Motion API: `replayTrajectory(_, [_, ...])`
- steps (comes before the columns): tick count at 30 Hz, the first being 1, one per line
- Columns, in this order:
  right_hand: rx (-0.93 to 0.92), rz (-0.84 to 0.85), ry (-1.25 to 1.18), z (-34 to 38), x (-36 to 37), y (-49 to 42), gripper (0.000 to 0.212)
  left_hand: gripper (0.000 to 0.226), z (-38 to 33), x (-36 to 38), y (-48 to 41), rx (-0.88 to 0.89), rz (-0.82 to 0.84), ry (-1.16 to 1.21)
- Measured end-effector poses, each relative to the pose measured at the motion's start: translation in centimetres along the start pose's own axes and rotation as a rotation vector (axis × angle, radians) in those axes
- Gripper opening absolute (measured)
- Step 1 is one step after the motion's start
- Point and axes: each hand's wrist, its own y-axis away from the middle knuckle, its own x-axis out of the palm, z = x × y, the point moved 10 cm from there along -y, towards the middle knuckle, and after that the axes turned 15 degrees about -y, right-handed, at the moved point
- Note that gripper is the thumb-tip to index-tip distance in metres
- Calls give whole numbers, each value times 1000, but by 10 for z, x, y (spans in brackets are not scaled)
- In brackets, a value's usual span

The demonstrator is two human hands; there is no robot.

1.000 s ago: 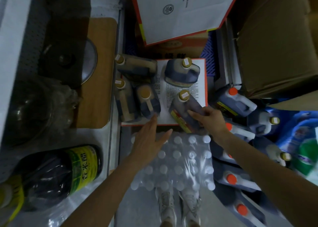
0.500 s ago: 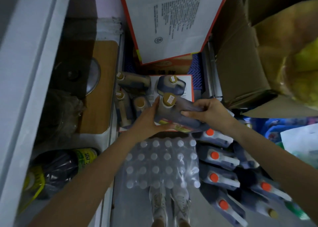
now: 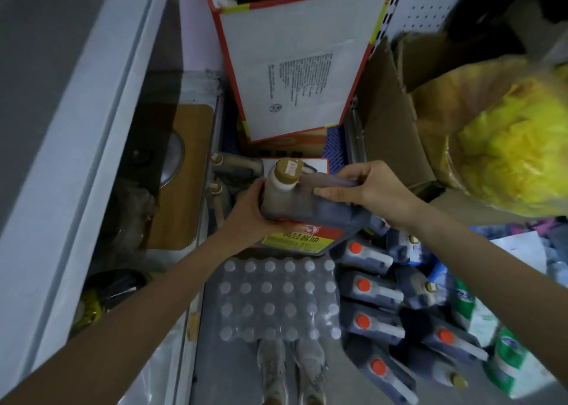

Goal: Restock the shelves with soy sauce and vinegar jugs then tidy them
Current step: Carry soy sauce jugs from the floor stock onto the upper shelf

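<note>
Dark soy sauce jug (image 3: 310, 212), tan cap, red-yellow label: left hand (image 3: 249, 212) cupping its side, right hand (image 3: 373, 189) fingers (image 3: 327, 193) clamped on the handle.

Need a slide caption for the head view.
Left hand and right hand hold a brown-capped soy sauce jug near a shrink-wrapped bottle pack.

I see: wrapped bottle pack (image 3: 278, 300) at bottom centre; red-edged box (image 3: 295, 66) at top; open carton (image 3: 390, 121) and yellow bag (image 3: 516, 158) right; wooden board (image 3: 184, 195) left.
</note>
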Motion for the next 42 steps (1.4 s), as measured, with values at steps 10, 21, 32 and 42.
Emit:
replayTrajectory(10, [-214,-145,-33,115,1,19,36,109,-71,-86,45,62,-294,79])
replayTrajectory(21, [-440,-145,-27,286,24,62,45,78,-190,-212,103,180,-495,163])
replayTrajectory(32, [-669,-173,29,456,62,119,33,87,-291,-330,172,260,-563,145])
replayTrajectory(42, [-841,-113,131,570,116,172,34,82,-352,-403,252,332,-650,242])
